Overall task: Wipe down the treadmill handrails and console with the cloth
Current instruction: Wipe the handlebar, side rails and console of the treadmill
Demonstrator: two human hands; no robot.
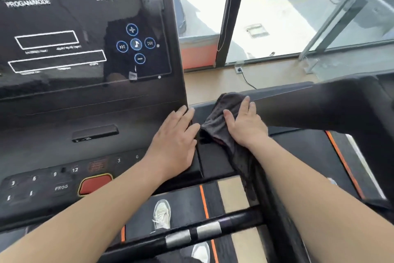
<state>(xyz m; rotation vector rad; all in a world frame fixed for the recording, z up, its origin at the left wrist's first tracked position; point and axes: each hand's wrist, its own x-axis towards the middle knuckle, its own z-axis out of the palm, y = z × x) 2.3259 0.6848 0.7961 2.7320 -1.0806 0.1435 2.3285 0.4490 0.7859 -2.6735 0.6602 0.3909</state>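
Left hand (177, 141), grip spread flat, rests on console (85, 113) edge; right hand (245, 126), grip spread flat, presses cloth (215, 126) onto handrail (319, 109).

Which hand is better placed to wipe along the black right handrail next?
Right. The right hand lies flat on the dark grey cloth atop that handrail; the left hand rests bare on the black console.

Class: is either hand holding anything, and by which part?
Nothing is gripped. The right hand presses flat on the cloth's upper end; the left hand lies flat on the console's right edge.
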